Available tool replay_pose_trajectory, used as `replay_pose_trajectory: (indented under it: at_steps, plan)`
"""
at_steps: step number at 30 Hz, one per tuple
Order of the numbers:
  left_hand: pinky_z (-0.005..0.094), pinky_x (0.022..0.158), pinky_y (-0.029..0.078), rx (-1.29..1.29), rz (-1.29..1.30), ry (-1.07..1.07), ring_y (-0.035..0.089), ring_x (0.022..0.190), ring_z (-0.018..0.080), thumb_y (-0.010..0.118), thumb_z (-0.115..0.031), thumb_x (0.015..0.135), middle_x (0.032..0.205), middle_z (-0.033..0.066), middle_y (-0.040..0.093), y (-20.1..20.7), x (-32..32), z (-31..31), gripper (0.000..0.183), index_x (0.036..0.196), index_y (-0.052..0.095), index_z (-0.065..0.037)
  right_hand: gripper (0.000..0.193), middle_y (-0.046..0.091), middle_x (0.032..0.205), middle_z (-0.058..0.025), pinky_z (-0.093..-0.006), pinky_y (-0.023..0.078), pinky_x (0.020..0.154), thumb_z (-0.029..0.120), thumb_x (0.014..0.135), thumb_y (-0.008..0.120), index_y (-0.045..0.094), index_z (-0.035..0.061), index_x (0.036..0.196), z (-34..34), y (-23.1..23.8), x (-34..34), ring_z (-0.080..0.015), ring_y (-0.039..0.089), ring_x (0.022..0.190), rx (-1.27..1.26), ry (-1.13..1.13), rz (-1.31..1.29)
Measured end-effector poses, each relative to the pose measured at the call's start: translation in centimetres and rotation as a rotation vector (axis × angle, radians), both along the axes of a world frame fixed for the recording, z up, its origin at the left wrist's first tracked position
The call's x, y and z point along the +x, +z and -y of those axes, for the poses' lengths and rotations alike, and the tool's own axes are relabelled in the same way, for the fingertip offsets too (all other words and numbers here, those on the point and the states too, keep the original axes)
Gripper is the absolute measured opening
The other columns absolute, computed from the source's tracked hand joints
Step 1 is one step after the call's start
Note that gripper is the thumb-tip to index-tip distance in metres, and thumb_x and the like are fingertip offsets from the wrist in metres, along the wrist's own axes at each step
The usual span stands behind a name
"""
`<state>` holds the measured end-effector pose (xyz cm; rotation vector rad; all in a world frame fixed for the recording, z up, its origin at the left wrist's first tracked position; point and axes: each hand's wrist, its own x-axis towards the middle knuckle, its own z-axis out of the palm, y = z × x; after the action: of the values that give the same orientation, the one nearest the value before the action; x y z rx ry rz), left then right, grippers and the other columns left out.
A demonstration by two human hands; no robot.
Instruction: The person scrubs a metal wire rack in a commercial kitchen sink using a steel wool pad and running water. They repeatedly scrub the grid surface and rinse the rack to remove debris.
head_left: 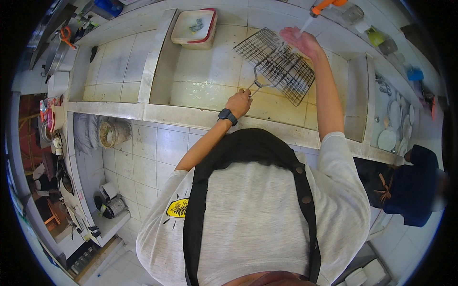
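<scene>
My left hand (238, 102), with a dark watch on its wrist, is closed around the handle of a black wire grill basket (292, 78). The basket lies tilted in a wide tiled sink (205, 69). Over the basket's far edge, my right hand (304, 43) is stretched out, palm up and fingers extended, with nothing held in it. Water from an orange tap (329, 4) runs onto that palm and drips down toward the wires.
A white tub with a red rim (194, 28) stands in the sink's far left corner. Plates (395, 117) fill the basin at right. Another person in dark clothes (412, 188) stands at the right. A dirty bucket (114, 133) sits below the counter at left.
</scene>
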<state>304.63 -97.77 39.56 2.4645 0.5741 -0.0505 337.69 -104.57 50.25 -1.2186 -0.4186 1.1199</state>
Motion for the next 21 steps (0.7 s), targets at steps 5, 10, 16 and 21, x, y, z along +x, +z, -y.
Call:
replay_pose_trajectory:
  at_steps: [5, 10, 16, 21]
  plan:
    - [0.0463, 0.073, 0.05, -0.032, 0.021, 0.009, 0.061, 0.085, 0.038, 0.059, -0.024, 0.085, 0.101, 0.0187, 0.058, 0.3, -0.2, 0.0, 0.028, 0.106, 0.053, -0.006, 0.055, 0.04, 0.133, -0.0289, -0.0371, 0.035, 0.108, 0.029, 0.1, 0.037, 0.03, -0.0154, 0.131, -2.5, -0.1, 0.6, -0.0339, 0.043, 0.125, 0.129, -0.096, -0.103]
    - [0.0461, 0.073, 0.05, -0.038, 0.006, 0.016, 0.061, 0.084, 0.0381, 0.059, -0.024, 0.085, 0.1, 0.0182, 0.059, 0.2, -0.2, 0.0, 0.027, 0.105, 0.054, -0.006, 0.059, 0.035, 0.138, -0.0292, -0.0404, 0.032, 0.11, 0.032, 0.1, 0.038, 0.026, -0.0152, 0.133, -3.9, -0.4, 0.9, -0.0355, 0.038, 0.128, 0.16, -0.12, -0.238]
    - [0.0456, 0.072, 0.05, -0.026, 0.003, 0.009, 0.061, 0.084, 0.0372, 0.06, -0.023, 0.085, 0.1, 0.0173, 0.059, 0.1, -0.1, -0.1, 0.026, 0.104, 0.054, -0.006, 0.059, 0.036, 0.137, -0.0281, -0.0404, 0.032, 0.11, 0.032, 0.1, 0.038, 0.027, -0.0151, 0.133, -2.9, -0.3, 1.3, -0.0345, 0.039, 0.128, 0.086, -0.092, -0.195]
    - [0.0451, 0.072, 0.051, -0.011, -0.005, -0.006, 0.062, 0.084, 0.0365, 0.06, -0.023, 0.085, 0.1, 0.0166, 0.059, -0.2, -0.1, -0.1, 0.026, 0.103, 0.054, -0.006, 0.054, 0.045, 0.131, -0.0241, -0.0367, 0.035, 0.108, 0.032, 0.1, 0.038, 0.035, -0.013, 0.13, -1.8, 0.3, 0.8, -0.0296, 0.045, 0.123, 0.063, -0.026, 0.041]
